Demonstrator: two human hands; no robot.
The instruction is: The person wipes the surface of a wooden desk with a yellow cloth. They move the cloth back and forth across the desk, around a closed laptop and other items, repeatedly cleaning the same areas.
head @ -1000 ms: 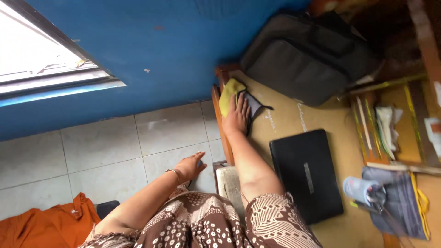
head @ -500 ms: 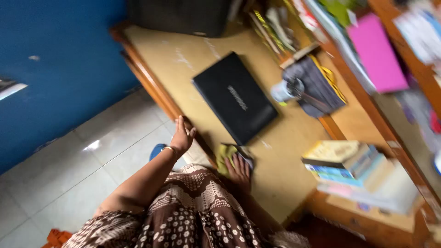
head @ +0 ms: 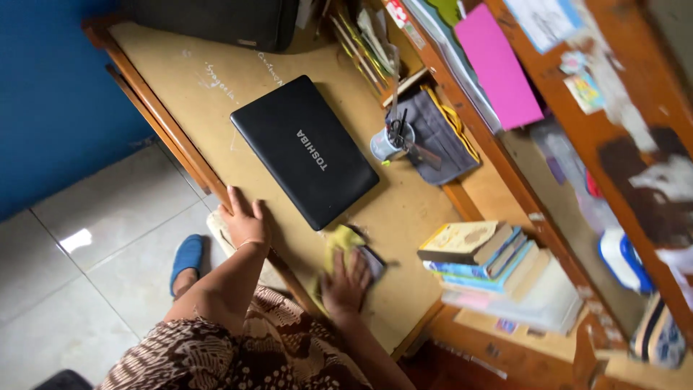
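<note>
My right hand [head: 345, 283] lies flat on a yellow and grey cloth [head: 345, 240], pressing it onto the tan desk top [head: 404, 209] near the desk's front edge. My left hand [head: 244, 218] rests on the wooden edge of the desk, fingers spread, holding nothing. A closed black laptop [head: 307, 150] lies just beyond both hands, its near corner close to the cloth.
A stack of books [head: 491, 260] sits to the right of the cloth. A mug with scissors [head: 393, 139] stands on a grey pouch [head: 437, 137]. A dark bag [head: 216, 18] is at the desk's far end. Shelves with papers rise on the right. Tiled floor lies to the left.
My right hand has slid the cloth from the far end of the desk along to the near part beside the laptop. My left hand rose from beside my knee onto the desk edge.
</note>
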